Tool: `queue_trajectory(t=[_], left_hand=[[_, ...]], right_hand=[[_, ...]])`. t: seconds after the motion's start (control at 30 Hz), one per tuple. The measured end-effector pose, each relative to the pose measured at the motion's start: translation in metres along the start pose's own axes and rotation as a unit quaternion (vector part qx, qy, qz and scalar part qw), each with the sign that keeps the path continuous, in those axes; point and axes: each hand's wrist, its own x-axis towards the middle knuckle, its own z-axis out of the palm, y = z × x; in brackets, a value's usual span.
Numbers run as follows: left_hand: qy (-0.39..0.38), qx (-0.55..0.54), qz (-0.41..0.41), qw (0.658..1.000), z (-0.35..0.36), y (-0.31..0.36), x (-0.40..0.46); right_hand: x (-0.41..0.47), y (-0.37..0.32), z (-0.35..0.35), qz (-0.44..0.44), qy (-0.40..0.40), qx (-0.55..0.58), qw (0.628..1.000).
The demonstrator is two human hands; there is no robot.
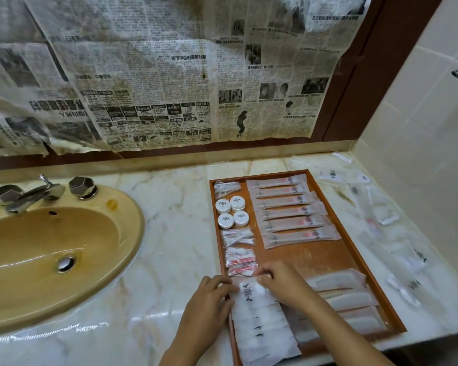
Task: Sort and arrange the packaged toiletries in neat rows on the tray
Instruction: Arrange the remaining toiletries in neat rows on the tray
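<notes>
A brown wooden tray (pixel 302 253) lies on the marble counter right of the sink. Long toothbrush packets (pixel 291 211) fill its far right in a row. Round white tubs (pixel 232 211) and small clear sachets (pixel 239 249) line its left side. Comb packets (pixel 347 294) lie overlapped at the near right. A stack of white logo packets (pixel 262 331) runs along the near left. My left hand (pixel 209 299) and my right hand (pixel 278 282) both pinch the top white logo packet (pixel 249 293) at its two sides.
Loose clear packets (pixel 381 223) lie scattered on the counter right of the tray, up to the tiled wall. A yellow-brown sink (pixel 64 247) with a chrome tap (pixel 35 194) sits to the left. Newspaper covers the wall behind.
</notes>
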Motion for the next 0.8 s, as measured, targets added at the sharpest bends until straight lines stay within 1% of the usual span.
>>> queue_trajectory(t=[0.13, 0.27, 0.33, 0.43, 0.53, 0.63, 0.7, 0.8], left_hand=[[-0.004, 0.006, 0.012, 1.0, 0.003, -0.002, -0.003], [-0.015, 0.02, 0.007, 1.0, 0.006, -0.004, -0.006], [-0.018, 0.024, 0.008, 1.0, 0.008, -0.004, -0.007], [-0.017, 0.025, 0.012, 0.999, 0.009, -0.005, -0.008], [-0.002, 0.01, 0.003, 1.0, 0.009, -0.006, -0.008], [0.01, -0.005, -0.01, 1.0, 0.01, -0.004, -0.007], [0.006, -0.001, -0.005, 1.0, 0.011, 0.0, -0.005], [0.0, 0.003, -0.003, 1.0, 0.016, 0.003, -0.004]], right_hand=[[-0.004, -0.001, 0.009, 0.006, 0.032, -0.064, 0.997], [-0.011, 0.002, 0.013, -0.026, 0.086, -0.134, 0.987], [-0.015, 0.005, 0.015, -0.039, 0.107, -0.153, 0.982], [-0.021, 0.008, 0.016, -0.047, 0.141, -0.152, 0.977], [-0.026, 0.012, 0.017, -0.043, 0.177, -0.108, 0.977], [-0.035, 0.016, 0.015, -0.036, 0.223, 0.0, 0.974], [-0.044, 0.018, 0.016, -0.025, 0.219, 0.071, 0.973], [-0.054, 0.021, 0.024, -0.025, 0.194, 0.124, 0.973]])
